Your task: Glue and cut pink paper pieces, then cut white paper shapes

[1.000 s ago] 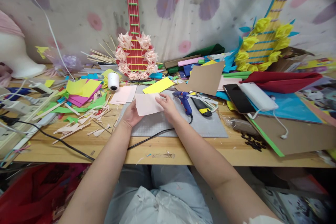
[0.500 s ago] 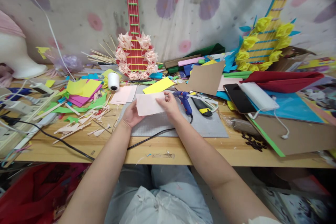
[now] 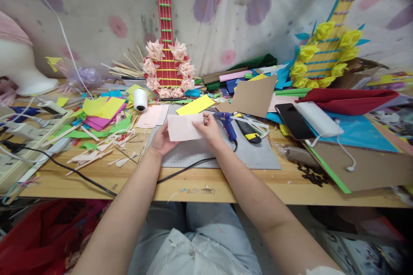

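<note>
The bench [image 3: 258, 189] spreads beneath the fingers of the left hand [image 3: 161, 141] and right hand [image 3: 212, 132]; a red guitar-shaped craft [image 3: 166, 64] stands beyond them, its neck cut off above. A grey mat [image 3: 248, 157] lies under them, and a blue glue gun [image 3: 229, 127] just beyond the right fingers' side. Between the hands, the pale pink sheet [image 3: 183, 128] is held at both ends: the right fingers pinch it, thumb in front, while the left grip its other edge. Since a second ago it has edged rightward and levelled slightly, suggesting an adjusted hold rather than shaping. The fingertips behind it are hidden, so how firmly the left ones press cannot be told.
</note>
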Tool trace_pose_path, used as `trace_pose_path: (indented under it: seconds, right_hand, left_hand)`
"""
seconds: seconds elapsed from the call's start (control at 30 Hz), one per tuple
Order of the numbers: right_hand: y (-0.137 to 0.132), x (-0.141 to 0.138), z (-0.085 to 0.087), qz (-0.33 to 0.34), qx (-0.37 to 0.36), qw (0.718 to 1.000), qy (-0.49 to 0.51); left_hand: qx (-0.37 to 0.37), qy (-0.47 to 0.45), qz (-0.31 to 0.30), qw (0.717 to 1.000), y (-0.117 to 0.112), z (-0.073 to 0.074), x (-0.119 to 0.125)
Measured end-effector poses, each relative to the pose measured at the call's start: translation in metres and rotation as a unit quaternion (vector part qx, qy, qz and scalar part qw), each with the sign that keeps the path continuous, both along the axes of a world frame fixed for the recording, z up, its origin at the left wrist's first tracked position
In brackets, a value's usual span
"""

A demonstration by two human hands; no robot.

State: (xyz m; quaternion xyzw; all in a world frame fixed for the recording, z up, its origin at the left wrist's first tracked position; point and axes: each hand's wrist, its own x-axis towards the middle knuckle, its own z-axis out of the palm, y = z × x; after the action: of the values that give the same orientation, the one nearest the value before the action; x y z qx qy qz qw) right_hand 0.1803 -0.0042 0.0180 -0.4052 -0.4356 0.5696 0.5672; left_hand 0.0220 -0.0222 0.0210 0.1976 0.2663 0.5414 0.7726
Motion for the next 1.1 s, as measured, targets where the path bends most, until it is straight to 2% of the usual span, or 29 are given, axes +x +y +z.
trace_pose_path:
  seconds: [0.2,0.3,0.37,0.4,0.47,0.53,0.57,0.63,0.8,1.1]
  right_hand:
    - [0.004,0.002,-0.006,0.003,0.015,0.999,-0.043]
    - [0.002,0.004,-0.005,-0.073,0.083,0.980,-0.165]
    - [-0.004,0.005,0.000,-0.128,0.184,0.935,-0.275]
    - [-0.008,0.004,0.003,-0.132,0.245,0.904,-0.325]
    - [-0.017,0.002,0.008,-0.083,0.363,0.835,-0.404]
    - [-0.023,-0.004,0.009,-0.005,0.441,0.774,-0.454]
    - [-0.025,-0.008,0.008,0.027,0.460,0.751,-0.473]
    - [-0.027,-0.016,0.002,0.061,0.467,0.724,-0.505]
    - [-0.022,-0.027,-0.013,0.069,0.439,0.710,-0.547]
    - [-0.023,-0.028,-0.012,0.063,0.435,0.689,-0.576]
  left_hand:
    - [-0.009,0.005,0.008,1.000,-0.001,0.002,0.001]
    - [0.000,0.004,0.009,1.000,0.000,0.001,0.001]
    - [0.010,0.006,0.011,1.000,0.001,-0.001,0.000]
    - [0.015,0.009,0.012,1.000,0.002,-0.002,0.000]
    - [0.021,0.019,0.018,0.999,0.003,-0.005,-0.002]
    - [0.014,0.035,0.030,0.999,0.003,-0.007,-0.002]
    - [0.005,0.043,0.036,0.998,0.004,-0.007,-0.003]
    - [-0.007,0.048,0.047,0.998,0.004,-0.008,-0.002]
    - [-0.001,0.034,0.064,0.997,0.005,-0.006,0.000]
    - [-0.021,0.004,0.074,0.997,0.004,-0.005,0.000]
